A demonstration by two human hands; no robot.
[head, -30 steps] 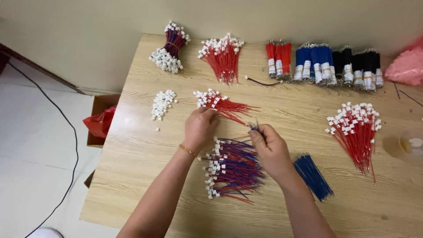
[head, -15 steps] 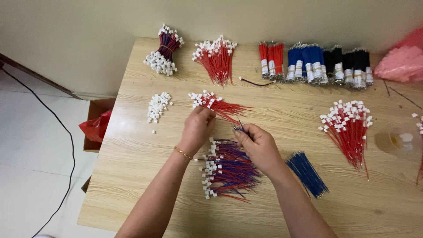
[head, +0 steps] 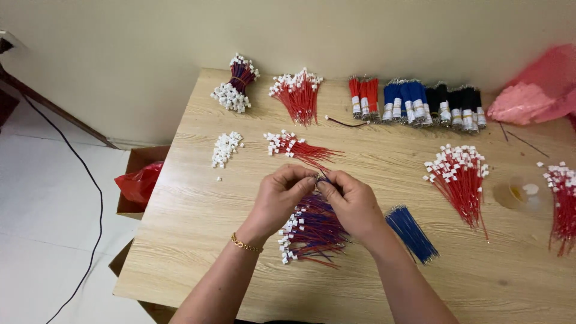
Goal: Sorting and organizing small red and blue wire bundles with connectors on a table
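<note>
Left hand (head: 281,195) and right hand (head: 354,201) close together, both pinching thin blue wires (head: 322,180) just above the pile of red and blue wires with white plugs (head: 309,231) on the light wooden table (head: 384,162). Best to hold still, grip near the tip, push gently.

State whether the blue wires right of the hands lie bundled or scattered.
Bundled: the blue wires lie parallel in one tight sheaf on the table.

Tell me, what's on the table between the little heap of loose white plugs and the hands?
Nothing. In the head view, bare wooden table lies between the loose white plugs and the hands, left and right.
</note>
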